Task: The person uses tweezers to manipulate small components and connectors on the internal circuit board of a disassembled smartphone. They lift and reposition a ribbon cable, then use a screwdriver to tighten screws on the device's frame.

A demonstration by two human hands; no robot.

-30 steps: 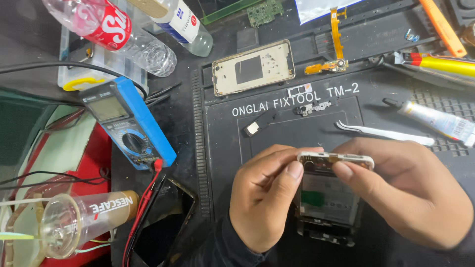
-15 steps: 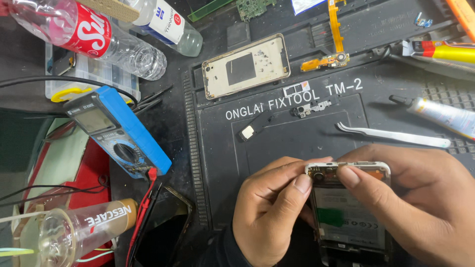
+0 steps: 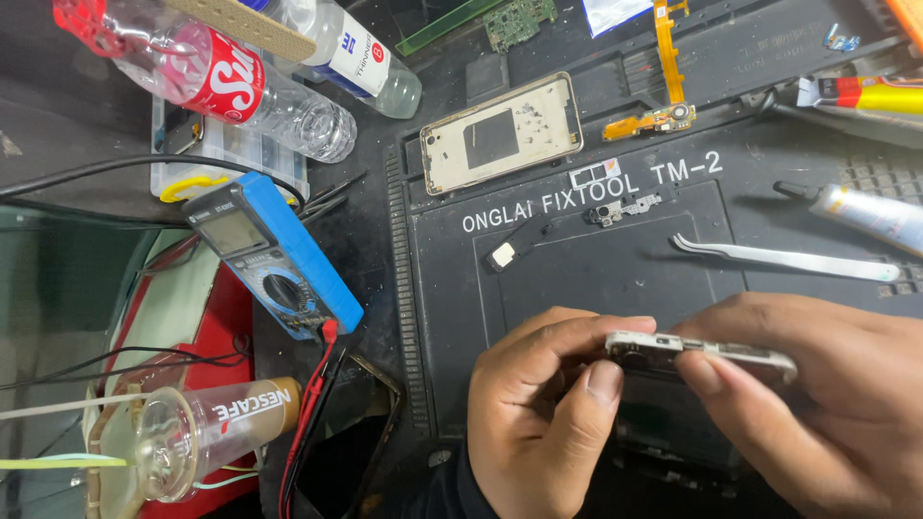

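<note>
Both hands, left (image 3: 548,413) and right (image 3: 817,404), are being clamped on a phone frame (image 3: 697,354) above the black mat (image 3: 577,279); the dark bench (image 3: 77,144) is being crowded by a multimeter (image 3: 274,255), bottles (image 3: 231,82) and tweezers (image 3: 784,258).

Bright overhead light, sharp pic, slight glare on bottles (image 3: 288,96).

Right hand (image 3: 827,404) runs off the frame's edge — phone frame (image 3: 702,354) mostly hidden by fingers
</note>
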